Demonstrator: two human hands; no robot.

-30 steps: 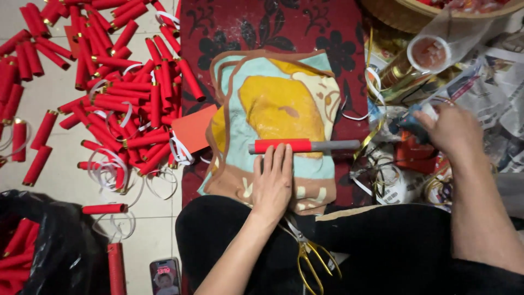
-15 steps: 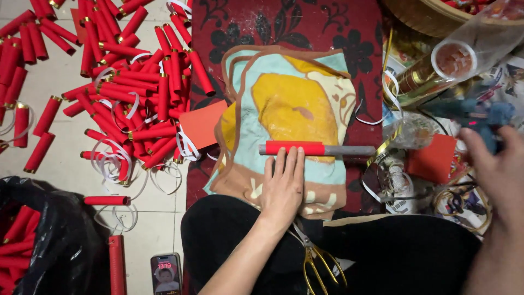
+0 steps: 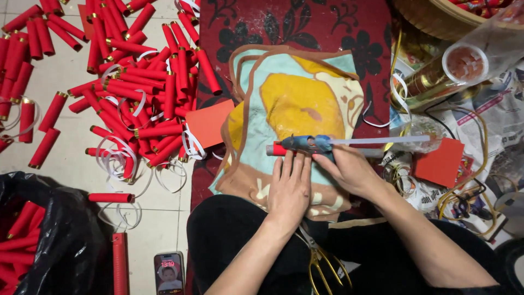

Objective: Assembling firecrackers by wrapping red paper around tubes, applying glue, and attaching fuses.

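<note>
Left hand: my left hand (image 3: 290, 186) lies flat and open, palm down, fingers straight and close together, on the cloth across my lap. It grips nothing; its fingertips (image 3: 295, 159) reach the red tube.
Right hand: my right hand (image 3: 349, 170) is closed around a blue glue gun (image 3: 307, 143), fingers curled over its body, thumb side toward me.
Glue gun: it lies sideways, just above both hands, its nozzle end over the red tube; a pale glue stick (image 3: 382, 140) runs out of its back toward the right edge of the cloth.
Red tube: a short red paper tube (image 3: 277, 149) lies across the middle of the cloth, mostly hidden under the glue gun; only its left end shows.
Cloth: a teal, yellow and brown patterned cloth (image 3: 295, 104) covers my lap and overlaps a dark red floral rug (image 3: 305, 27).
Left of the cloth: a square red paper sheet (image 3: 210, 123) touches the cloth's left edge; beyond it a big heap of red tubes (image 3: 136, 93) with white paper strips covers the tiled floor.
Near edge: yellow-handled scissors (image 3: 322, 265) lie on my lap below my left wrist; a phone (image 3: 168, 272) lies on the floor.
Bottom left corner: a black bag (image 3: 60, 229) holds more red tubes.
Right side: a second red sheet (image 3: 441, 161), gold ribbon and newspaper lie in a clutter.
</note>
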